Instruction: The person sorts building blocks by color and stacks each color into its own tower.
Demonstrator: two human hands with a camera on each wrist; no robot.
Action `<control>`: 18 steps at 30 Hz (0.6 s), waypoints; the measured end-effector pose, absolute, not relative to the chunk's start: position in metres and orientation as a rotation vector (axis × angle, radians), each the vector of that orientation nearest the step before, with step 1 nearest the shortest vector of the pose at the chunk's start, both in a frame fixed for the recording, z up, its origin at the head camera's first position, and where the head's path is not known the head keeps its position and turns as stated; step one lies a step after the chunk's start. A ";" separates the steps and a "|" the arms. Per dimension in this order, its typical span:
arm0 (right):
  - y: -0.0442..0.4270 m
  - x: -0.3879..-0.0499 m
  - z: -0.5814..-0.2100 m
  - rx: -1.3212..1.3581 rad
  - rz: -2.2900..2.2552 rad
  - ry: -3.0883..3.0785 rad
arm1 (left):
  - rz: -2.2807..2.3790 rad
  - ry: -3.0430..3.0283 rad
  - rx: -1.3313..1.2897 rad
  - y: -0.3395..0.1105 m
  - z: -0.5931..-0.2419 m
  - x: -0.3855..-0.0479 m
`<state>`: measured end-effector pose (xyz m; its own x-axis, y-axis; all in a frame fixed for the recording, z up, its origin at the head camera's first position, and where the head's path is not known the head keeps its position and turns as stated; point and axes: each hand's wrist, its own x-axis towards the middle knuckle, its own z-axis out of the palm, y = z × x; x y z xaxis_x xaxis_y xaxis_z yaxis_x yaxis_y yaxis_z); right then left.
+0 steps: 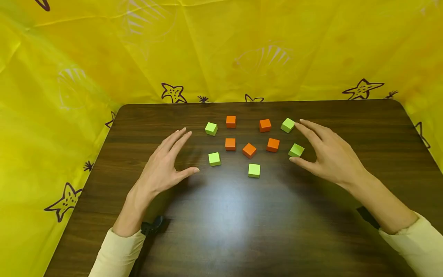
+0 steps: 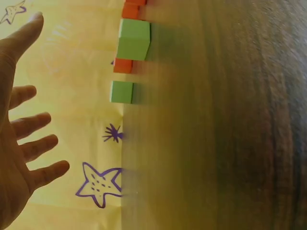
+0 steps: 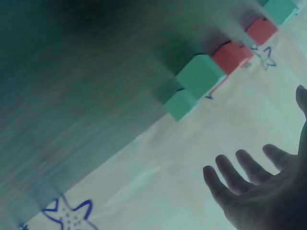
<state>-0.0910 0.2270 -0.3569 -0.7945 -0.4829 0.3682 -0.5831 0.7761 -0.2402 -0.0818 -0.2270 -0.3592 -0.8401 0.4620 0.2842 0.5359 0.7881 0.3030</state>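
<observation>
1. Head cam: bright, mostly sharp; whitish glare on near half of table (image 1: 377,130).
2. Soft shadows on table nr L hand (image 1: 160,169) & R hand (image 1: 331,158).
3. L wrist cam: dimmer, yellowish; table grain smeared.
4. R wrist cam: dim, greenish; table v. dark, blurry; cloth (image 3: 153,167) beyond table paler.

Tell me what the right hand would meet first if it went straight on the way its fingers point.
Likely the farther lime-green cube of the right-side pair, just ahead of the right hand in the head view. Height is unclear; the hand might pass above it.
</observation>
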 end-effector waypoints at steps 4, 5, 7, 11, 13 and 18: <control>0.213 -0.095 -0.354 0.891 0.507 -2.630 | -0.629 -2.776 -0.781 -0.225 -0.357 -0.082; 0.210 -0.097 -0.354 0.906 0.510 -2.614 | -0.653 -2.774 -0.780 -0.224 -0.357 -0.082; 0.201 -0.100 -0.354 0.933 0.519 -2.593 | -0.702 -2.770 -0.778 -0.223 -0.357 -0.083; 0.185 -0.103 -0.355 0.967 0.548 -2.580 | -0.804 -2.756 -0.794 -0.221 -0.360 -0.085; 0.179 -0.104 -0.356 0.977 0.564 -2.581 | -0.861 -2.741 -0.812 -0.220 -0.361 -0.087; 0.166 -0.104 -0.357 0.969 0.606 -2.612 | -1.076 -2.707 -0.826 -0.219 -0.363 -0.088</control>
